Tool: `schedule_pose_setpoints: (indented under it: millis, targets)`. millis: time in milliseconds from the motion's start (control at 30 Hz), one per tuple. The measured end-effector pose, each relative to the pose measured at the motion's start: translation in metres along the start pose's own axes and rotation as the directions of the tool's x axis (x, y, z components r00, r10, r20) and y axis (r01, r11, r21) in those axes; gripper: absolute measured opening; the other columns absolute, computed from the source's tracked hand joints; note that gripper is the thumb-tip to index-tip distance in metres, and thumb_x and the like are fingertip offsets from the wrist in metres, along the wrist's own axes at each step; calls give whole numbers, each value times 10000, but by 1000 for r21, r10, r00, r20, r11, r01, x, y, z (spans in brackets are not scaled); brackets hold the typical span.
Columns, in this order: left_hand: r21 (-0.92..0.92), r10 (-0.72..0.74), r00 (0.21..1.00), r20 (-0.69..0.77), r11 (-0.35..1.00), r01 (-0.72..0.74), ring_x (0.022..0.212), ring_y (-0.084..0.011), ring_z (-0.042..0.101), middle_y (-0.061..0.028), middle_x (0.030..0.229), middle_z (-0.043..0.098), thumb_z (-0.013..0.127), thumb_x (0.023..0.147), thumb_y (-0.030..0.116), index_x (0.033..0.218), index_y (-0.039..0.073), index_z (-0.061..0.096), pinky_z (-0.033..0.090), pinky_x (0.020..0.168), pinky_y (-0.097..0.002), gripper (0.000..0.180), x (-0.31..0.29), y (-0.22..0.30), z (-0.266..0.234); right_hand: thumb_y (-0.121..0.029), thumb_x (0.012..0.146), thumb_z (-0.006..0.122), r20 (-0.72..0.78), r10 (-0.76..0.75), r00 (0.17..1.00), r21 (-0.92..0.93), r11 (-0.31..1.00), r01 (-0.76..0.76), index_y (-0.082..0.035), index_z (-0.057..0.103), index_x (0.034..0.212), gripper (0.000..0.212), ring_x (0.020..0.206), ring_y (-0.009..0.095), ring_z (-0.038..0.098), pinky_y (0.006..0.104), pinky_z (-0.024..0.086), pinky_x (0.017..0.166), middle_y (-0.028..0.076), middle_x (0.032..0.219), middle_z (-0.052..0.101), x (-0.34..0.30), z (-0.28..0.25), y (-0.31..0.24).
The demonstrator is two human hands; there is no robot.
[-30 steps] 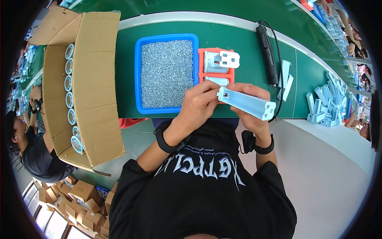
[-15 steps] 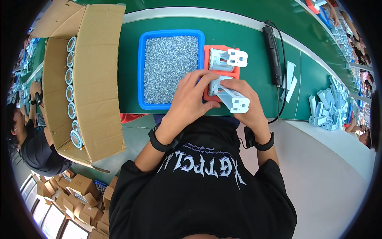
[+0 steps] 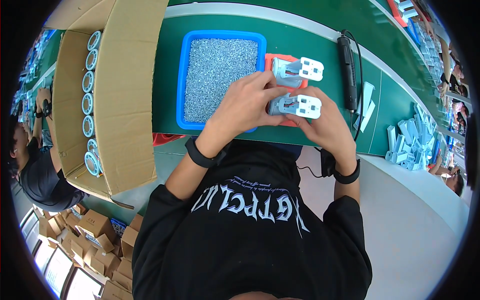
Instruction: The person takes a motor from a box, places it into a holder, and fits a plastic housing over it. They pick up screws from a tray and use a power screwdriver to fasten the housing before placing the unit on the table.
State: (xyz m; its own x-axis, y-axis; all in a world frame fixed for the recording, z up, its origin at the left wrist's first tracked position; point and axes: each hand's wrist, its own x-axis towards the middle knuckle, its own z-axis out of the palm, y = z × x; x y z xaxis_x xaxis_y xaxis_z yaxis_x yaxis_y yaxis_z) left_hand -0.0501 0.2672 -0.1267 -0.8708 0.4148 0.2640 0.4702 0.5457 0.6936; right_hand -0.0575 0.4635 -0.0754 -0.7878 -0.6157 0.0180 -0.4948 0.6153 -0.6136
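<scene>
Two white plastic housings with flat, slotted end plates sit in an orange-red holder (image 3: 269,61). My left hand (image 3: 246,104) grips the round left end of the near housing (image 3: 306,106), thumb in front and fingers behind. Around that housing's end plate curls my right hand (image 3: 331,122), with its thumb at the front and fingers at the back. A few thin wires show inside the near housing. The far housing (image 3: 311,69) stands just beyond my fingers, untouched. Part of the holder is hidden under my hands.
Left of the holder is a blue tray (image 3: 181,80) of small screws. A black electric screwdriver (image 3: 346,75) with a cable lies at right, beside white plastic strips (image 3: 367,102) and a heap of white pieces (image 3: 411,137). A cardboard box (image 3: 125,100) holds several round white parts.
The near housing's long arm has swung from slanting toward me to pointing right, roughly in line with the far one. My right hand has shifted from its top to around its end plate.
</scene>
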Motion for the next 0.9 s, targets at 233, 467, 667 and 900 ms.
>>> schedule_pose_setpoints:
  millis: [233, 467, 667, 900]
  targets:
    - [-13, 28, 982, -186, 999, -31, 868, -238, 547, -42, 907, 546, 807, 574, 263, 942, 84, 666, 474, 725, -356, 432, -5, -2, 14, -115, 758, 704, 78, 11, 997, -74, 997, -5, -22, 566, 1027, 316, 928, 329, 559, 398, 464, 782, 120, 1004, 573, 5, -6, -6]
    - [-132, -66, 998, 6, 989, 66, 888, -247, 524, -47, 902, 528, 823, 555, 223, 939, 86, 674, 458, 784, -363, 434, -1, -4, 7, -70, 724, 662, 12, -48, 999, -116, 992, 50, -32, 516, 1051, 360, 880, 323, 554, 411, 468, 750, 141, 946, 560, 6, 1, -7]
    - [-246, -120, 990, -79, 964, 97, 895, -257, 506, -67, 905, 502, 838, 522, 161, 980, 81, 682, 443, 809, -358, 490, -5, -2, 14, -42, 709, 659, 35, -23, 999, -148, 989, 28, -37, 531, 1012, 329, 827, 314, 560, 404, 464, 714, 126, 867, 570, 5, -2, -4]
    - [-305, -142, 987, -77, 946, 112, 902, -267, 485, -76, 903, 479, 846, 516, 147, 1003, 85, 683, 431, 816, -356, 517, -5, -3, 16, -10, 693, 657, -8, -15, 1000, -126, 992, 14, -42, 539, 1001, 331, 820, 312, 570, 399, 468, 698, 120, 856, 572, 5, 1, -14]
